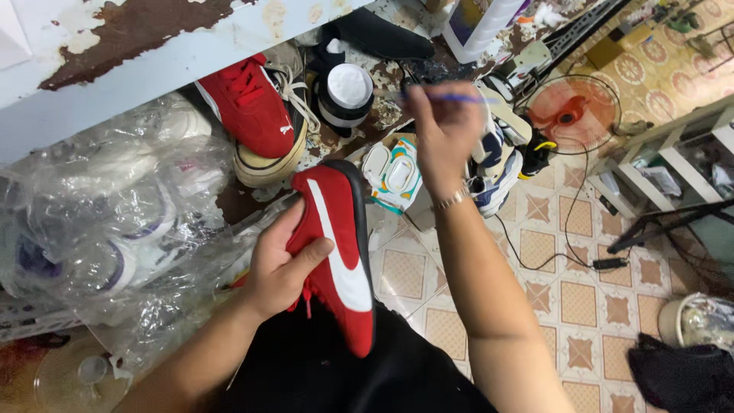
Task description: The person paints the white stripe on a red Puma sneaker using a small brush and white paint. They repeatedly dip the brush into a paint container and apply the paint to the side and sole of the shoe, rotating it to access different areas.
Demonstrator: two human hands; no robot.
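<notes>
My left hand [279, 264] grips the red shoe [336, 252] at centre frame, fingers wrapped over its side, sole turned toward three o'clock. My right hand [443, 134] sits at one o'clock from it, fingers pinched on a thin brush [459, 98] raised over the pot [345, 93] on the bench. I judge a loaded tip could drip onto the suede, or the reach could knock the pot, crowded beside the second red shoe [248, 111].
</notes>
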